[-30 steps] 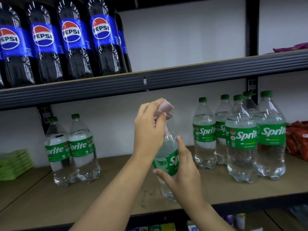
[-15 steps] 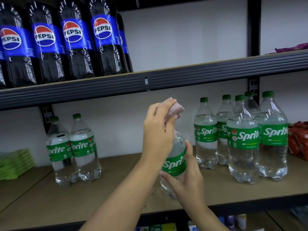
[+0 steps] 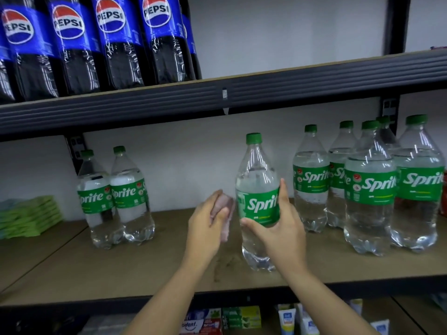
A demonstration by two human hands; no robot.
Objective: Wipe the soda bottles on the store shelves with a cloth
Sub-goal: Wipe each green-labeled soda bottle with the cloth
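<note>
Progress judged partial: one Sprite bottle (image 3: 258, 201) in hand at mid-shelf, standing upright on the wooden shelf board (image 3: 157, 264). Right hand (image 3: 283, 233) cupped round its label and lower body, thumb and fingers spread along the sides. Left hand (image 3: 208, 228) curled round a bunched pink cloth (image 3: 223, 209), just beside the bottle's left flank; contact with the plastic not certain. Left to wipe, by appearance: two Sprite bottles (image 3: 116, 197) at left, a cluster of Sprite bottles (image 3: 370, 187) at right, and a row of Pepsi bottles (image 3: 96, 44) on the upper shelf (image 3: 290, 93). Which of these already cleaned, not discernible. Contents: clear liquid to the shoulder in each Sprite bottle, green caps on; dark cola in the Pepsi bottles.
</note>
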